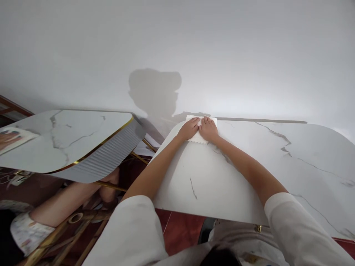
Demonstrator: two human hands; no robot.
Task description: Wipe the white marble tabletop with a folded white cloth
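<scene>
White cloth with a scalloped edge lies flat at the far edge of a marble-patterned table, near its rounded far left corner and close to the wall. Both of the person's hands press down on it side by side, the fingertips almost meeting. Left hand rests palm down with its fingers laid out straight, grasping nothing; right hand rests the same way just beside it. Both arms stretch forward from white sleeves.

The tabletop is pale and smooth, crossed by thin grey veins, with a soft sheen and faint shadows under the forearms. Below its near edge hangs a small brass-coloured fitting. Red floor tiles with a pale joint show underneath.

On the left, across a narrow gap, stands a second table with the same veined top, a gold trim line and a grey fluted side. Another person's hand is on a cream cloth at its left end; the picture's border cuts it off, so its grip cannot be told. A bare leg shows below, near a bamboo chair. On the plain, pale grey wall falls a dark, head-shaped shadow.
</scene>
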